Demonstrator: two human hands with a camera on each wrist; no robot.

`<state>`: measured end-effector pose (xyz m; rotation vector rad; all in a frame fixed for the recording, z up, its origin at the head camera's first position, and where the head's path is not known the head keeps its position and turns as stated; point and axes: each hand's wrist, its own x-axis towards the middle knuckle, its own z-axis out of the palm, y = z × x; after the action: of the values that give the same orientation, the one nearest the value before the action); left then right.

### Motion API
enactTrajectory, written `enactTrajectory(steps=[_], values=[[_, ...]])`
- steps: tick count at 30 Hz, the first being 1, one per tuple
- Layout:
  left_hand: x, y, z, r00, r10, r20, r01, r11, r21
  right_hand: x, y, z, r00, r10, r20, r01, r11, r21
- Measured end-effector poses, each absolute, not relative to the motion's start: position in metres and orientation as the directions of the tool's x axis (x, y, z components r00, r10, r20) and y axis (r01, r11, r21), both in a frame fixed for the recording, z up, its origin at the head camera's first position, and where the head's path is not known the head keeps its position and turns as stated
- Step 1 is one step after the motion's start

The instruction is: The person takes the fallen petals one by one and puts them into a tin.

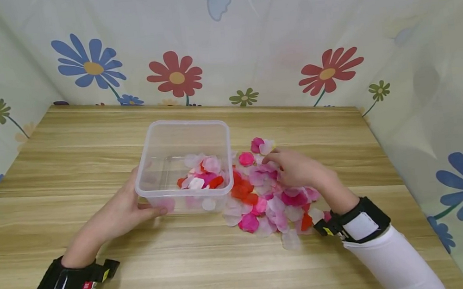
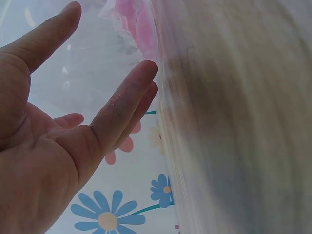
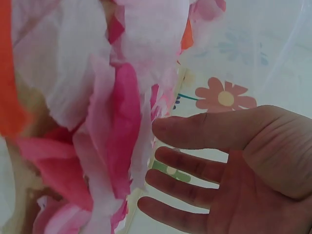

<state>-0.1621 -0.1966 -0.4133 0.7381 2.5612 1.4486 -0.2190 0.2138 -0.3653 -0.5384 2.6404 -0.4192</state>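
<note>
My left hand [image 1: 122,208] rests against the left front corner of a clear plastic container [image 1: 190,193], the thumb along its front wall. Its other fingers are partly hidden behind the left wall in the head view; in the left wrist view the fingers [image 2: 119,109] look spread and fairly straight. Pink, white and red petals [image 1: 205,172] lie inside the container. To its right, my right hand [image 1: 301,168] reaches down at a loose heap of artificial petals [image 1: 277,210]. The right wrist view shows its extended fingers [image 3: 187,187] beside pink petals [image 3: 124,131], nothing visibly held.
The heap spreads over the wood-grain table [image 1: 164,272] to the right of the container, with a few petals [image 1: 257,145] at its far end. A pale flower-print curtain [image 1: 263,43] hangs along the back and both sides of the table.
</note>
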Motion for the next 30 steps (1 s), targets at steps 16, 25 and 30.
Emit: enactTrajectory(steps=[16,25,30], values=[[-0.163,-0.198,-0.414,-0.873,0.464,0.147,0.363,0.42,0.832,-0.222,0.226,-0.372,-0.805,-0.487,-0.338,-0.375,0.86,-0.346],[-0.163,-0.197,-0.414,-0.874,0.466,0.138,0.355,0.419,0.836,-0.223,0.226,-0.38,-0.823,-0.465,-0.327,-0.344,0.865,-0.365],[-0.162,-0.197,-0.413,-0.873,0.468,0.139,0.356,0.416,0.837,-0.225,0.227,-0.383,-0.83,-0.479,-0.286,-0.357,0.85,-0.386]])
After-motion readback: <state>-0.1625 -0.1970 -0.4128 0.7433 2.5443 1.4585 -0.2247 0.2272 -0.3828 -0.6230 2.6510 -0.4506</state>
